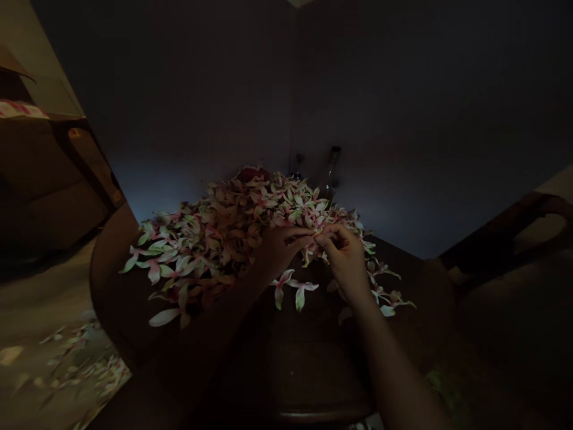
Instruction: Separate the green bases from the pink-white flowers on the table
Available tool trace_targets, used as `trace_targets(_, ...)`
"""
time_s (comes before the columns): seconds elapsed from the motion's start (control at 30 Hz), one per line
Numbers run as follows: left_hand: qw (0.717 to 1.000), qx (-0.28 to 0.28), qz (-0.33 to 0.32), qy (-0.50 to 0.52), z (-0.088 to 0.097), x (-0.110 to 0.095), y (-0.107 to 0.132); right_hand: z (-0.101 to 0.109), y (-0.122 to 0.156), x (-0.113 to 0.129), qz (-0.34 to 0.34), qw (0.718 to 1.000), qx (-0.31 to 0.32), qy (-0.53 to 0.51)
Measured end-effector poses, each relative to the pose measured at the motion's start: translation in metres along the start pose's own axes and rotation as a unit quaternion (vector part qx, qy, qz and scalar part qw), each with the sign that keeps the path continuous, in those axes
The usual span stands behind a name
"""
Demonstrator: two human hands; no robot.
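Note:
A large heap of pale pink flowers point(224, 221) with green-tipped petals covers the back of a dark round table point(308, 382). At the heap's front edge, my left hand point(286, 242) and my right hand point(342, 248) meet, fingertips pinched together and almost touching. Something small seems to sit between them, too dim and small to make out. Two loose flowers point(295, 289) lie on the table just below my hands. More flowers point(389, 295) lie to the right of my right wrist.
Behind the heap stands a clear bottle point(331, 173) with a dark cap, against the wall corner. A cardboard box point(49, 179) is at the left. Fallen petals point(89, 364) litter the floor at lower left. A dark wooden chair point(514, 233) stands on the right.

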State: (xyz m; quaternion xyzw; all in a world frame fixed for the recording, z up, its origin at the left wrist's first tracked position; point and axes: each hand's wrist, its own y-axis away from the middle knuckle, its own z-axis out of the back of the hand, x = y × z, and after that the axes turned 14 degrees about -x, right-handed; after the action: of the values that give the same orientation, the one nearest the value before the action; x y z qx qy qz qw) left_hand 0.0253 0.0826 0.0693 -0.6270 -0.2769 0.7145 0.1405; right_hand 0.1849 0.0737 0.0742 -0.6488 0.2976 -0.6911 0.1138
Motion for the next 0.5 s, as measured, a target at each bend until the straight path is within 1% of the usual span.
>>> trace_targets(0.2,1.000,-0.004,0.001,0.014,-0.0009,0.0043,-0.0001,0.0011,-0.0007,-0.0004,0.010,1.000,0.010,-0.010)
trace_targets(0.43,1.000,-0.001,0.012,0.026,0.0011,0.0008,-0.0001,0.0016,-0.0001,0.0005,0.006,0.999,0.003,0.039)
trace_targets(0.5,1.000,0.000,0.011,0.017,0.0014,-0.0013,0.0009,0.0018,0.0008,0.0012,0.015,0.999,0.003,0.050)
